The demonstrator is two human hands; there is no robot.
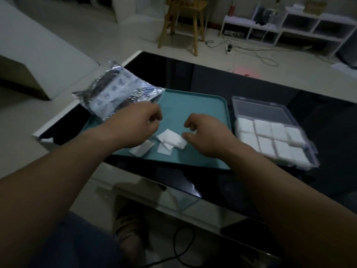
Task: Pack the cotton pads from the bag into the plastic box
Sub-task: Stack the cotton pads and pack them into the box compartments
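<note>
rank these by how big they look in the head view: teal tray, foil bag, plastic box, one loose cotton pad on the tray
1. teal tray, clearly the largest
2 and 3. foil bag and plastic box cover about the same area, so I won't rank one over the other
4. loose cotton pad, by far the smallest

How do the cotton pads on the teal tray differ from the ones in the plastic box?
The tray pads lie loose on the teal tray, overlapping at odd angles; the box pads sit side by side in two neat rows inside the plastic box. The tray pads are only a few; the box pads fill about eight places. Both sets are white and roughly square.
</note>
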